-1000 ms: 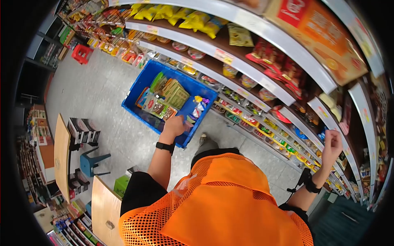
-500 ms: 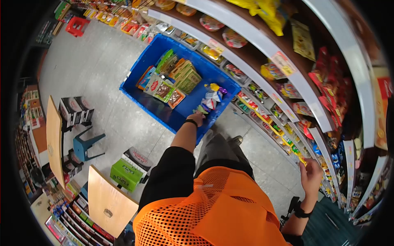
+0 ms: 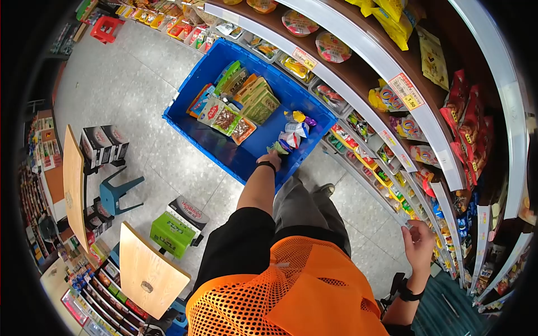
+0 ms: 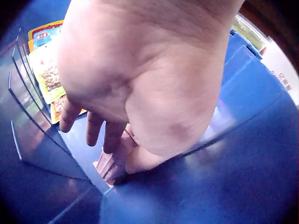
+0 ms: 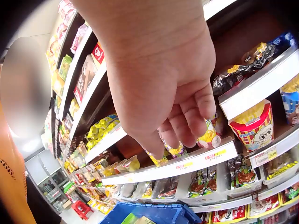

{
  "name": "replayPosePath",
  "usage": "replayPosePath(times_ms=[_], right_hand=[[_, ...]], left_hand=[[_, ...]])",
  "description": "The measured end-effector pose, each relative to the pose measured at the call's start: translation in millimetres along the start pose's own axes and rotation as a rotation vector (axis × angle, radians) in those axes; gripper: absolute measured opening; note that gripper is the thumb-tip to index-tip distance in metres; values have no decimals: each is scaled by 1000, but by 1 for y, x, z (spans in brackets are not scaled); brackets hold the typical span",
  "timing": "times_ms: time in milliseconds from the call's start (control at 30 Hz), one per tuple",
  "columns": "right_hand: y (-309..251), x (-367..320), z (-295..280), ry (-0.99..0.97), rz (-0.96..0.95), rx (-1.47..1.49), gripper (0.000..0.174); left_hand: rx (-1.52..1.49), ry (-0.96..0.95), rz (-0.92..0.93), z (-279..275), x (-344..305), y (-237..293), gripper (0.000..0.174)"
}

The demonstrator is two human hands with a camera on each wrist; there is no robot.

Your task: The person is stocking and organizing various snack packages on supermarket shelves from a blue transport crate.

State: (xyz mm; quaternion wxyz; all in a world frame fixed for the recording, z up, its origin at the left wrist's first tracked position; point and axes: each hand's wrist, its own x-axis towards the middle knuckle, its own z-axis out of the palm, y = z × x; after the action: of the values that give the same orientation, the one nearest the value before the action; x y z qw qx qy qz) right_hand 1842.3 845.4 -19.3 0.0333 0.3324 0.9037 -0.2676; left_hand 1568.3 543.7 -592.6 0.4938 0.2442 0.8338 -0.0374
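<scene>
Down inside the blue bin (image 3: 216,147), my left hand (image 3: 270,159) is at the near right corner, beside a green packet (image 3: 278,148) and a small pile of blue, white and purple packets (image 3: 295,133). In the left wrist view, the thumb and index finger of my left hand (image 4: 145,79) pinch a small pinkish packet (image 4: 113,164); the other fingers hang down. My right hand (image 3: 420,246) hangs beside the shelves, holding nothing. Its fingers are loosely curled in the right wrist view, where the hand (image 5: 159,79) is in front of the snack shelf.
Flat snack bags (image 3: 260,103) lie in the bin's far left part. Stocked shelves (image 3: 358,61) curve along the right. On the left are wooden tabletops (image 3: 147,280), a blue stool (image 3: 115,193) and a green box (image 3: 172,234). A red stool (image 3: 106,29) stands farther off.
My left hand has reached farther into the bin's near right corner, close to the small packets. My right hand has come down along the shelves. The head view has shifted.
</scene>
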Motion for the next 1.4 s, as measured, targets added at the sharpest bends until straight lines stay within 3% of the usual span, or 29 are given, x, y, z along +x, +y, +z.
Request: replayPosePath(times_ms=[100, 200, 367, 467, 500, 533, 600, 667, 700, 833, 900, 967, 1000, 1033, 1067, 1133, 1167, 1233, 1267, 1400], right_hand=[[-3, 1, 3, -4, -32, -31, 17], [-4, 1, 2, -11, -50, -39, 21], [-3, -1, -5, -12, -39, -56, 23], [3, -2, -4, 0, -75, -71, 24], [2, -2, -4, 11, -77, -66, 24], [0, -3, -5, 2, -70, -78, 25], [-1, -8, -8, -8, -54, -99, 25], [1, -10, -9, -18, -59, -93, 26], [3, -11, -10, -14, -59, -95, 26], [12, -9, -14, 0, -89, -90, 27], [10, -4, -15, 20, -108, -67, 27], [5, 4, -18, 14, -158, -59, 27], [3, 7, -17, 30, -161, -37, 27], [2, 11, -16, 28, -236, -27, 26], [0, 15, -16, 30, -311, -18, 25], [-5, 21, -17, 15, -309, 4, 27], [-5, 25, -15, 39, -437, -5, 28], [-11, 29, -24, 24, -575, -31, 36], [-14, 29, -32, -23, -585, -44, 41], [-11, 11, -79, 80, -864, 82, 84]], left_hand=[[-109, -55, -121, -13, -21, 8, 59], [-328, -29, -119, -37, -44, 14, 58], [-376, -112, -108, -30, -37, -8, 59], [-348, -16, -141, -9, -37, -16, 62], [-302, 158, -105, -1, -42, -16, 58], [-327, 143, -131, -1, -38, -16, 52], [-375, 113, -183, -40, -74, 0, 42], [-232, -54, -173, -75, -104, 11, 32], [-248, -3, -215, -66, -94, 5, 32], [-133, 185, -188, -135, -166, 15, 31], [-208, 380, -54, -154, -176, 4, 32], [-164, 436, -33, -176, -197, -4, 33], [-132, 474, -3, -191, -217, -3, 33], [-49, 644, 171, -206, -247, -1, 29], [-23, 660, 171, -226, -282, 7, 29], [-390, 570, 392, -265, -351, 32, 17], [-360, 576, 402, -276, -370, 40, 17], [-691, 395, 664, -298, -401, 60, 10], [-664, 389, 681, -313, -427, 81, 10], [-524, 221, 1041, -353, -525, 187, 10]])
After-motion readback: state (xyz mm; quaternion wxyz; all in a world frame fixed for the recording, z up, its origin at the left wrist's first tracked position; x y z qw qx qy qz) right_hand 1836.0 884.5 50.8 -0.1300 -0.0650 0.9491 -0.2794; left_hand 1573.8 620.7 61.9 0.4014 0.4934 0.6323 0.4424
